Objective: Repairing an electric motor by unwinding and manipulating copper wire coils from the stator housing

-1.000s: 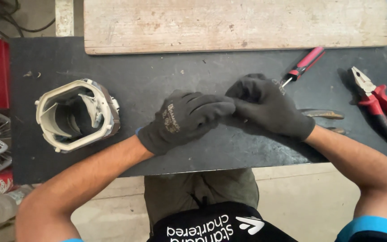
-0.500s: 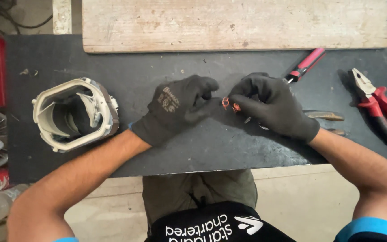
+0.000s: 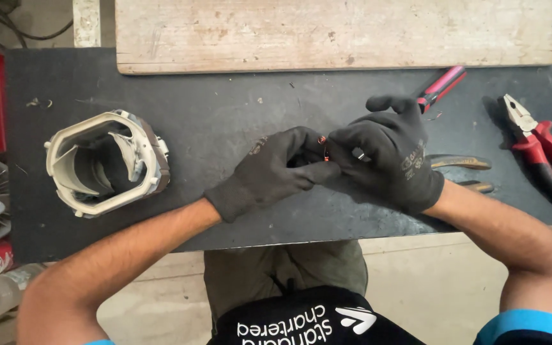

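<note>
Head view: both hands gloved in black, meeting over the middle of the dark worktop point(image 3: 225, 115). Left hand point(image 3: 276, 172) has fingers curled, thumb and forefinger pinched together on a small reddish wire bit point(image 3: 322, 142); right hand point(image 3: 391, 156) pinches the same bit from the other side, fingertips closed on it, index finger raised. The wire sits just between the two sets of fingertips, above the worktop (too small to tell its exact shape).

Step, as I judge it: fine handling of the wire, twisting or bending it between both pinches. Next move likely calls for a firm two-sided pinch and small, controlled finger motion; a slip would drop the bit onto the dark surface.

Around: a cream housing point(image 3: 107, 163) lies well left of the hands, open end up. Red pliers point(image 3: 538, 147) far right, a red-handled screwdriver point(image 3: 441, 88) just behind the right hand, another tool point(image 3: 458, 163) partly under it. Wooden plank point(image 3: 333, 32) along the far edge.
</note>
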